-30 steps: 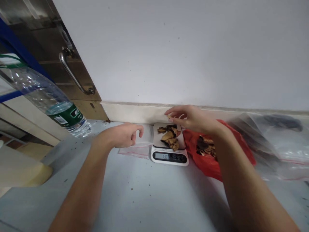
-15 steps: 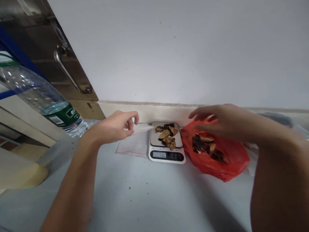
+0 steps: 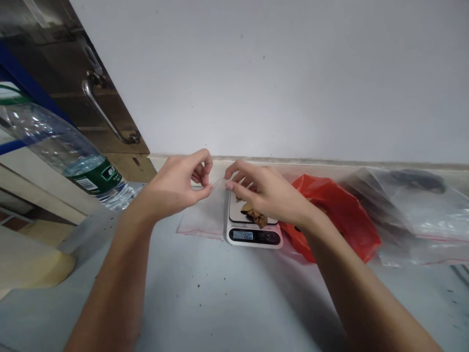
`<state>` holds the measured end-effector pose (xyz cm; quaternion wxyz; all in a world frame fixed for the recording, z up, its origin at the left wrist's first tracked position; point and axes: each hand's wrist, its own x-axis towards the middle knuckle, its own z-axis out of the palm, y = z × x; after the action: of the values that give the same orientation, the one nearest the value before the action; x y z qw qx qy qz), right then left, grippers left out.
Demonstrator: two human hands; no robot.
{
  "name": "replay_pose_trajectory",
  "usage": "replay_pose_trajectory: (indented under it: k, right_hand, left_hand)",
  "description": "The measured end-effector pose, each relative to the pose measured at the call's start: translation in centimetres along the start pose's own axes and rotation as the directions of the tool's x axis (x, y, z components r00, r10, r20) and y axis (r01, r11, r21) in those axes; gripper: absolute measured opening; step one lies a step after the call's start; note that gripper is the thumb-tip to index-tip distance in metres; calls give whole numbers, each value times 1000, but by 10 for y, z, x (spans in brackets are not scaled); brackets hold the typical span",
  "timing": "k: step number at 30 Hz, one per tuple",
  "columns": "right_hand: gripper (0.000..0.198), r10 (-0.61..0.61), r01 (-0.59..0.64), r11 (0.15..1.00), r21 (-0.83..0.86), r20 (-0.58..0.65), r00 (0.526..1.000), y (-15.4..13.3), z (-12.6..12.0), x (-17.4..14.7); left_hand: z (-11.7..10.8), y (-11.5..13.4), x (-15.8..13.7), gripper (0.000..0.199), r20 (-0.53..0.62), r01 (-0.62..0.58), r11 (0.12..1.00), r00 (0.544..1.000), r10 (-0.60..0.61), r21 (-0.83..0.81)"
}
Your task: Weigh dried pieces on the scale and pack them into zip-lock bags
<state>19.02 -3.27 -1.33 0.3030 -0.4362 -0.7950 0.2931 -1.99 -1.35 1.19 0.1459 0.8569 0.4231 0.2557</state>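
Head view, left to right: the left hand [image 3: 179, 186] has risen a little and is curled, thumb and fingertips closed on the raised edge of a clear zip bag [image 3: 205, 215]. The right hand [image 3: 260, 188] has come back from the red plastic bag [image 3: 340, 220] to the far end of that same edge, its thumb and forefinger nearly together; whether they grip the film or only touch it I cannot tell. The kitchen scale [image 3: 254, 237] beneath that hand now seems to read 12.0, where it showed 13.0. Some dried brown slices [image 3: 256, 217] lie on its platform, partly hidden by the right hand, so how many remain is unclear. Both hands meeting at the bag suggests, as a judgement, that the work has passed from the slices to the bag's mouth.

Across the pale blue-grey tabletop [image 3: 220, 313], from the left: a yellowish container [image 3: 54, 269] cut off by the frame, a green-labelled water bottle [image 3: 95, 171], the zip bag lying just beside the scale, the red bag next to it, then more clear plastic bags [image 3: 410, 210]. Dark crumbs dot the front. Behind stand a metal door with a steel handle [image 3: 104, 110] and a white wall [image 3: 274, 78].
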Motion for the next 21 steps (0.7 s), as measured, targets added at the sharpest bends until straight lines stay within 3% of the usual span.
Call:
replay_pose_trajectory:
  k: [3, 7, 9, 11, 13, 16, 19, 21]
  right_hand:
    - [16, -42, 42, 999, 1, -49, 998, -3, 2, 0]
    - [32, 56, -57, 993, -103, -20, 998, -3, 10, 4]
    - [41, 129, -140, 985, -97, -111, 985, -2, 13, 7]
    - [38, 164, -174, 984, -24, -221, 961, -1, 14, 9]
    - [25, 142, -124, 989, 79, -278, 950, -1, 13, 10]
    - [21, 52, -2, 984, 180, -273, 961, -1, 7, 6]
    - [25, -7, 41, 978, 204, -161, 987, -1, -2, 1]
    - [25, 34, -12, 977, 214, -101, 994, -1, -9, -3]
  left_hand:
    - [1, 0, 0, 17, 5, 11, 1000, 1000, -11, -8]
    - [2, 5, -1, 16, -47, -30, 1000, 998, 30, -2]
    - [3, 10, -1, 15, -88, -50, 999, 995, 50, 5]
    - [3, 14, -2, 19, -110, -67, 998, 992, 67, 3]
    - [5, 15, -3, 48, -51, -91, 996, 995, 91, 1]
    - [9, 13, -4, 107, 147, -108, 994, 983, 108, -8]
    - [14, 6, -4, 112, 231, -45, 999, 972, 46, -9]
    - [14, 0, -3, 109, 232, 12, 999, 973, -19, 31]
